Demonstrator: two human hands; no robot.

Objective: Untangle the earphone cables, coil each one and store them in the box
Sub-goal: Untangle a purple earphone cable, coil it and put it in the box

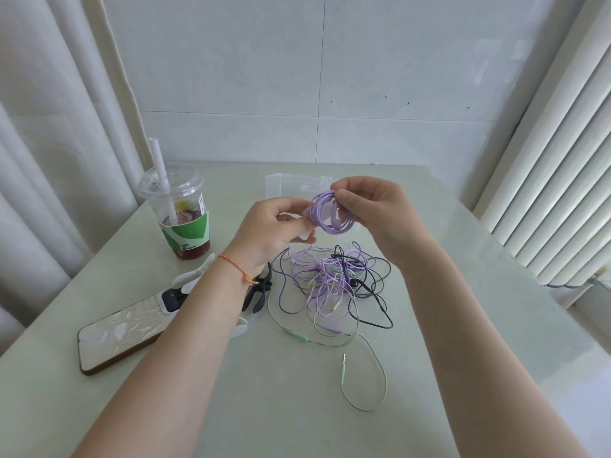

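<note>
Both hands hold the coiled purple cable (332, 213) above the bench (264, 391): left hand (274, 226) grip pinches at 9 o'clock, right hand (370, 206) grip at 1 o'clock. Tangled cables (330, 279) lie below; clear box (287, 185) stands behind.

Hands and purple coil (332, 211) hide the box (291, 185)

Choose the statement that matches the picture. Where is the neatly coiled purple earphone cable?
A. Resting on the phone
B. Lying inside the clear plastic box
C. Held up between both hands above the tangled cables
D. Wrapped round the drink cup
C: the coiled purple cable is pinched between the left hand and the right hand, raised above the tangle of cables on the table, in front of the clear box.
</note>
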